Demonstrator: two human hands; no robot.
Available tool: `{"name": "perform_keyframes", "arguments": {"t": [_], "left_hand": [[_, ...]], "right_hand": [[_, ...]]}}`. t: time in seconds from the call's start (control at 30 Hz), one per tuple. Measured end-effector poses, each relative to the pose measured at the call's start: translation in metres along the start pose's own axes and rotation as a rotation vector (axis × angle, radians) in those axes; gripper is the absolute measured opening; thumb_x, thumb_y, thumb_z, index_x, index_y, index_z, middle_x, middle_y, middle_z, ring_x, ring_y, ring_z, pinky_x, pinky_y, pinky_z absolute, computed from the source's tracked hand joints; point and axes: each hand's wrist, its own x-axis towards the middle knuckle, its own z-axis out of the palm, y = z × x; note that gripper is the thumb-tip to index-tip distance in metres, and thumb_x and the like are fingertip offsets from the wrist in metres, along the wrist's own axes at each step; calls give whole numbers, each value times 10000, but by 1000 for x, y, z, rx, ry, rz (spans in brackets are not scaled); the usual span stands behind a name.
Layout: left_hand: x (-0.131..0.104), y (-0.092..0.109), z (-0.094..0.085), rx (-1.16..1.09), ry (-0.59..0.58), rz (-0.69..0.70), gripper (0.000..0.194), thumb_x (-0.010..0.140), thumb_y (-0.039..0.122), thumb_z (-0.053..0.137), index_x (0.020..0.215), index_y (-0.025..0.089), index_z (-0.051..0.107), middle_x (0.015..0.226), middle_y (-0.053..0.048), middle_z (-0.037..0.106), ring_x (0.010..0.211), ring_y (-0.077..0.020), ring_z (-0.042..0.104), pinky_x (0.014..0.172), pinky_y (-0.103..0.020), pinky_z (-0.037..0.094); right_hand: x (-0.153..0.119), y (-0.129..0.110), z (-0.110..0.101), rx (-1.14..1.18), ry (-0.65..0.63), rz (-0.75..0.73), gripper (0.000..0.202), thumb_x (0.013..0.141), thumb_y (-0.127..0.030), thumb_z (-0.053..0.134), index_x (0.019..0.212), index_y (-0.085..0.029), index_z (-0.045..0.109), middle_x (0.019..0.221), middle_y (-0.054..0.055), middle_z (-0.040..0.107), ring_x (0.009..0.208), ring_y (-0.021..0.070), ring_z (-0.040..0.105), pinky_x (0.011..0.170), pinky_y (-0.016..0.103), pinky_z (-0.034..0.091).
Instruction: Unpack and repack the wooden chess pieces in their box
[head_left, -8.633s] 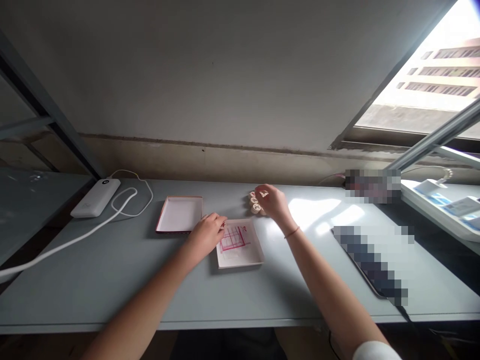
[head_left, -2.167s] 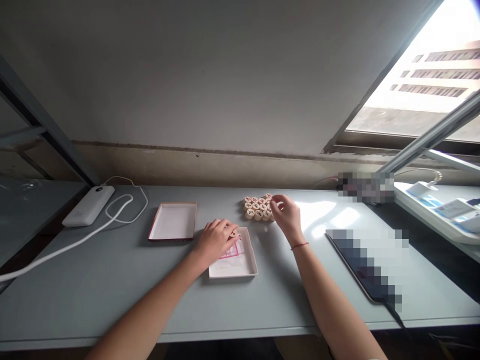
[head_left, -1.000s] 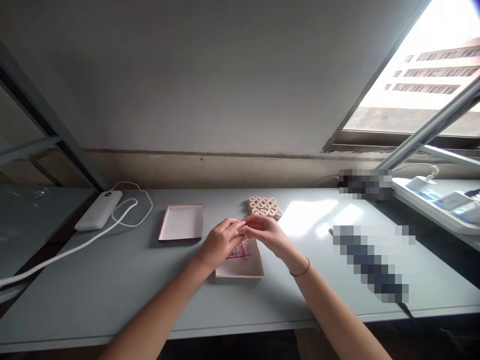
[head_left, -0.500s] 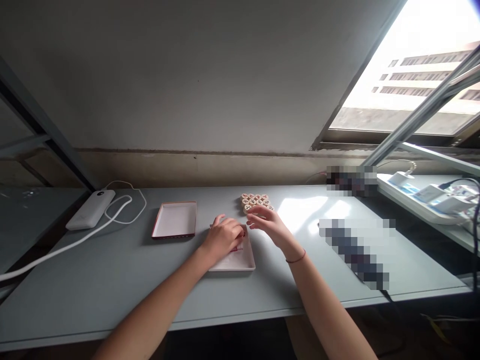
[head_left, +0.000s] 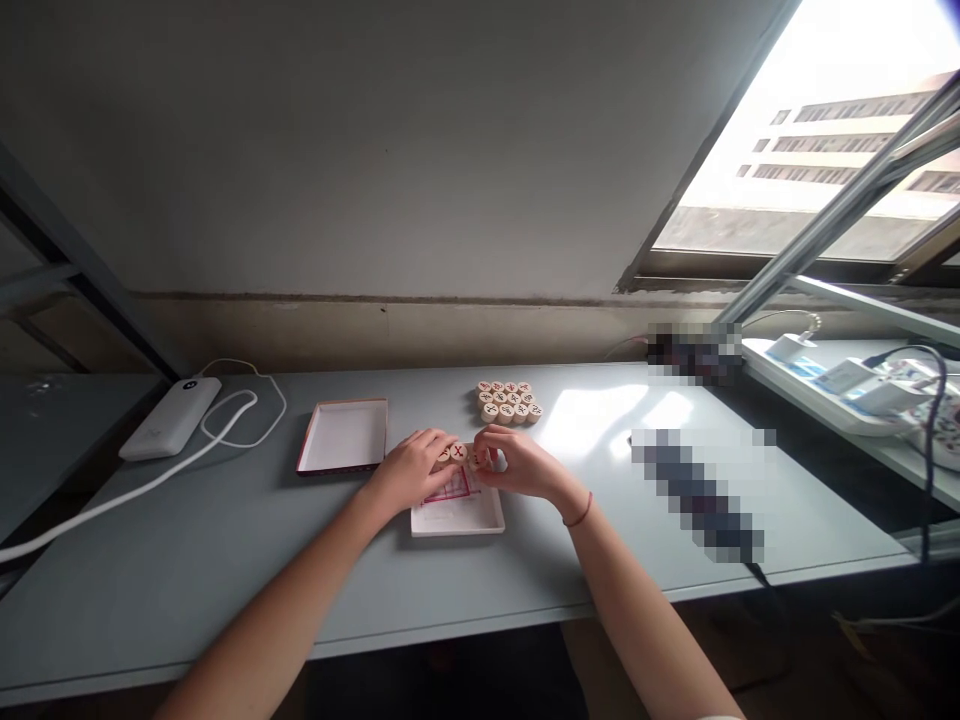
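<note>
A shallow white box [head_left: 457,522] lies in front of me, with a pink-lined grid visible inside. Several round Chinese chess pieces [head_left: 458,452] with red characters form a short row along its far side. My left hand [head_left: 415,468] curls round the left end of this row, thumb and fingers on the pieces. At the row's right end, my right hand [head_left: 517,462] pinches a Chinese chess piece [head_left: 477,461], partly hidden by the fingers. Behind the box, more Chinese chess pieces [head_left: 507,411] stand packed in rows on the table.
A box lid [head_left: 345,436], open side up, lies left of the box. Farther left are a white power bank [head_left: 171,418] and a thick white cable [head_left: 127,504]. A blurred dark object [head_left: 701,495] lies at right. Chargers sit on a white tray [head_left: 817,400] beyond.
My right hand has come down and left to the row, its fingers closing on a piece. My left hand has shifted slightly left, uncovering red-marked pieces and the grid. The view has moved slightly.
</note>
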Motion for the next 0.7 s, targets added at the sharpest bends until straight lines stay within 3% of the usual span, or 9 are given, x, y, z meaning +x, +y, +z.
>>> {"name": "perform_keyframes", "arguments": {"t": [0.3,0.5,0.7], "left_hand": [[1,-1,-3,-40,-36,-35,285,896,294,515,1152,200,599,1103,-62,657,1023,-226,603,882,-339,491],[1,-3,-1,-58,-35,-29,289,898,293,499,1156,216,601,1092,-58,658,1011,-224,604,876,-340,492],[1,-5,-1,-58,-29,-17,293,898,291,494,1162,217,600,1093,-62,657,1022,-227,596,887,-348,490]], "right_hand": [[-1,-1,6,-91,81,2,104,734,-97,578,780,-190,568,991,42,546,668,103,525,661,258,449],[1,1,8,-47,66,44,107,753,-102,571,799,-196,552,836,10,536,639,110,526,594,230,429],[1,3,5,19,57,31,129,731,-102,585,798,-201,538,842,3,528,607,98,513,581,228,429]]}}
